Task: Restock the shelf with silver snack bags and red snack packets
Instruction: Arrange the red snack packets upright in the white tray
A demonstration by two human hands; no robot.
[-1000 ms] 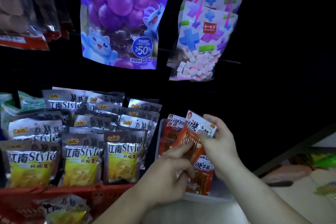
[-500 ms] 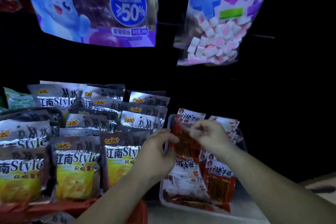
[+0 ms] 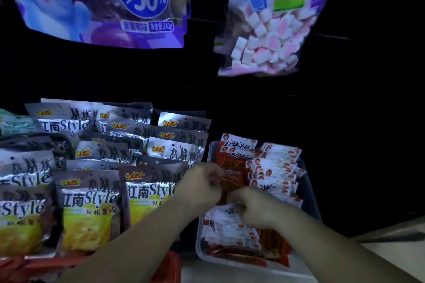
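Silver snack bags (image 3: 147, 197) with yellow fronts stand in rows filling the left part of the shelf. To their right a clear plastic tray (image 3: 309, 193) holds several red snack packets (image 3: 274, 165). My left hand (image 3: 202, 186) pinches the top of one red packet (image 3: 231, 181) in the middle of the tray. My right hand (image 3: 255, 207) grips the lower part of that same packet, just in front of the stacked ones.
A red crate rim (image 3: 172, 262) runs along the front under the silver bags. Above hang a large purple grape candy bag (image 3: 128, 7) and a marshmallow bag (image 3: 271, 37). The shelf back is dark. A pale surface (image 3: 391, 248) shows at lower right.
The camera has moved closer and lower. Both hands carried the red packet down from above the tray into it and now hold it among the other packets.
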